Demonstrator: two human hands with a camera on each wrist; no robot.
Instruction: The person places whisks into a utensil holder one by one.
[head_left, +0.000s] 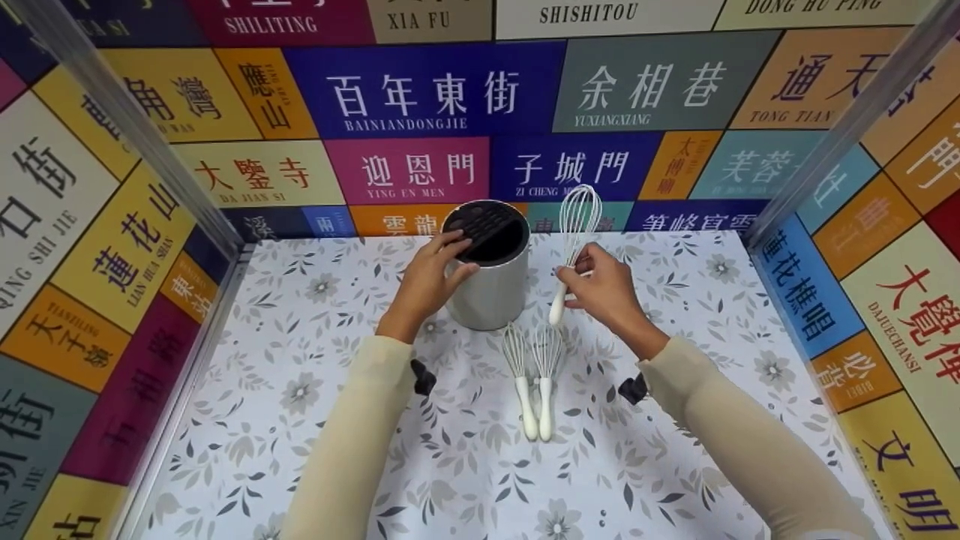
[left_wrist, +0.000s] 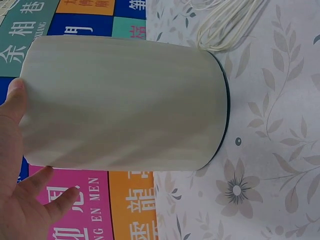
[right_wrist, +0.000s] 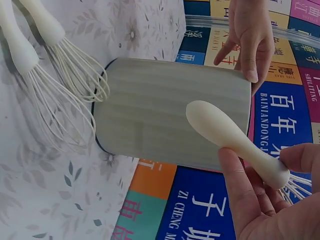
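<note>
A grey cylindrical utensil holder with a black slotted insert stands upright at the back of the table. My left hand holds its rim from the left, thumb at the front and some fingers spread apart. To the holder's right, my right hand pinches a whisk near the top of its white handle. Its wire loops point up and the handle hangs below. Two more white whisks, one left and one right, lie side by side before the holder, wires toward it.
The table has a floral white cover. Printed panels with street names rise behind and on both sides, with clear frame strips at the corners. A black wrist device sits at each sleeve's end.
</note>
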